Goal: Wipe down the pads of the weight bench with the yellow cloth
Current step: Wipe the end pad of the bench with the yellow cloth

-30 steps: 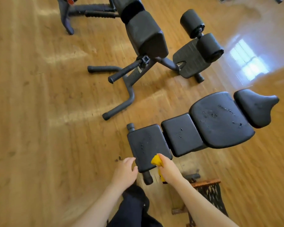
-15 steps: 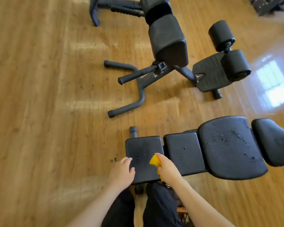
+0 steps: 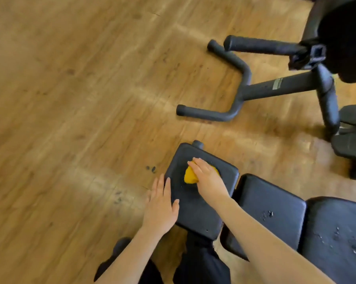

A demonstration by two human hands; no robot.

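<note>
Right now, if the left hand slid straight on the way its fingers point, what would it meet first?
Probably nothing: the left hand lies along the black end pad's left edge, fingers pointing across bare wooden floor; depth unclear.

A yellow cloth [image 3: 190, 175] stood out against the matte black end pad [image 3: 197, 201] of a weight bench. Neighbouring pads [image 3: 275, 214] were black, flecked with pale droplets, over a honey-brown, wood-grain floor [image 3: 70, 119]. Nearby equipment [image 3: 275, 89] was black.

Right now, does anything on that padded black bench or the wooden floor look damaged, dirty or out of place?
Yes. The two black pads right of the end pad, the middle pad and the large pad, carry pale specks or droplets; I cannot tell which. Small dark marks dot the wooden floor beside the bench. Nothing looks askew.
</note>
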